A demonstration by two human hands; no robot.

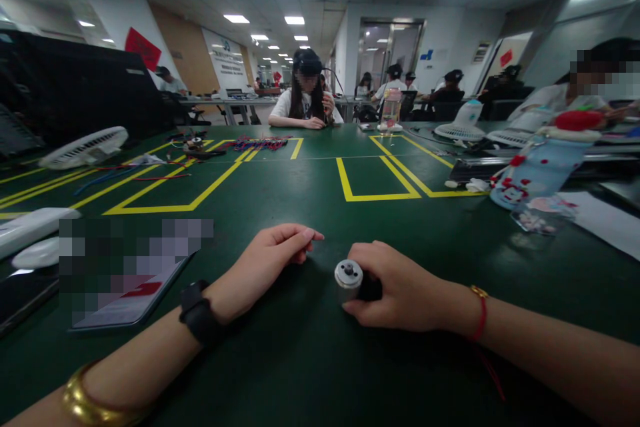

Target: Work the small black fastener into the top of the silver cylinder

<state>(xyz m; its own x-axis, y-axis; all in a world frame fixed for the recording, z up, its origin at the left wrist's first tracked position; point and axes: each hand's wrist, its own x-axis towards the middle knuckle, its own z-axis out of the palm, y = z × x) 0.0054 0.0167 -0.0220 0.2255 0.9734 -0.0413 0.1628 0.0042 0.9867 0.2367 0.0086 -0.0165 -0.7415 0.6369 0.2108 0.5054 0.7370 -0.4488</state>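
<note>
My right hand point(395, 290) is wrapped round a small electric motor point(349, 275), a silver cylinder that stands upright. Its round end face, with a short central shaft and small dark holes, points up. The palm and fingers hide part of its far side. Left of the motor and apart from it, my left hand point(285, 243) hovers low over the green table point(280, 373). Thumb and index finger are pressed together there and the other fingers curl under. Whatever sits in that pinch, if anything, is too small to make out.
Phone-like slab point(135, 297) and white objects point(37, 230) lie at left. Wires point(257, 143) and a white fan point(90, 147) are farther back. A blue bottle point(543, 160) and paper point(607, 220) stand right. A person point(305, 97) sits opposite; yellow tape point(383, 198) marks the table.
</note>
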